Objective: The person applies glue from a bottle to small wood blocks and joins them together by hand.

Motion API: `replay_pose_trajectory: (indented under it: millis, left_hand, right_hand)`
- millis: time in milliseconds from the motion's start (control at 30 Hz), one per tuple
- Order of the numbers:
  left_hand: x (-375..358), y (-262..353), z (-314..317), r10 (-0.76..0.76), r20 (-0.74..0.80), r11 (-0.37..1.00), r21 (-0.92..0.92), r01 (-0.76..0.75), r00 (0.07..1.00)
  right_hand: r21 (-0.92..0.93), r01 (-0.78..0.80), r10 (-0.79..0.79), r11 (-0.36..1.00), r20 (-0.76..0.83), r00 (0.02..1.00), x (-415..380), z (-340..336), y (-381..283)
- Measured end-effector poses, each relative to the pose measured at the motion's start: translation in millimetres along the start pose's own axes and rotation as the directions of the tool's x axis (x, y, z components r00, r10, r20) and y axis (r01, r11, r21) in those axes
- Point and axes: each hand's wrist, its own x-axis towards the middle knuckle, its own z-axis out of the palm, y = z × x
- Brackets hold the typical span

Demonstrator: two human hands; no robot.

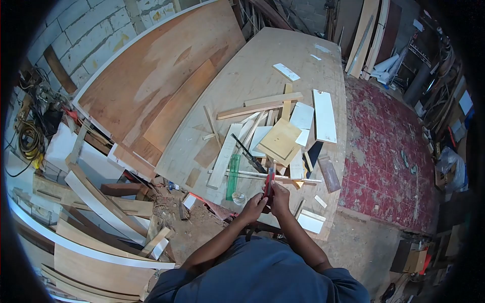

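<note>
My right hand (279, 198) is closed around a red and dark hand tool (270, 183), held upright in front of my body over the near table edge. I cannot make out its exact kind. My left hand (255, 207) is closed at the lower end of the same tool, its fingertips pressed together there. Just beyond lies a dark, narrow bar-like tool (248, 152) across wood strips. To the left of my hands are a green transparent strip (233, 177) and a small clear round container (239, 199).
The wooden table (262, 55) bears a pile of offcuts, including a yellowish square panel (279, 140) and a long white board (324, 116). A large leaning plywood sheet (166, 60) stands left. Curved wooden pieces (103, 202) crowd the lower left. Red worn flooring (379, 151) lies right.
</note>
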Motion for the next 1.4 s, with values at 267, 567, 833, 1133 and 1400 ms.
replay_pose_trajectory:
  millis: [267, 567, 833, 1133, 1400]
  left_hand:
    - [-10, 15, -15, 0.066, -0.149, 0.996, -0.056, -0.075, 0.987]
    - [-15, 4, -57, -0.01, -0.245, 0.893, -0.439, -0.102, 0.97]
    - [-19, -15, -76, -0.18, -0.278, 0.697, -0.713, -0.077, 0.944]
    - [-17, -37, -94, -0.197, -0.363, 0.681, -0.719, -0.139, 0.91]
    - [-18, -24, -116, -0.169, -0.232, 0.628, -0.774, -0.077, 0.958]
  right_hand:
    - [-0.365, -0.086, 0.127, 0.927, 0.089, 0.988, 16, 12, 3]
    - [-0.429, 0.9, -0.417, -0.08, 0.834, 0.361, -7, 48, -3]
    - [-0.37, 0.914, -0.326, -0.169, 0.896, 0.303, 9, 67, 33]
    - [-0.475, 0.876, -0.359, -0.079, 0.834, 0.42, 12, 96, 65]
    - [-0.587, 0.809, -0.362, -0.028, 0.76, 0.54, 8, 109, 75]
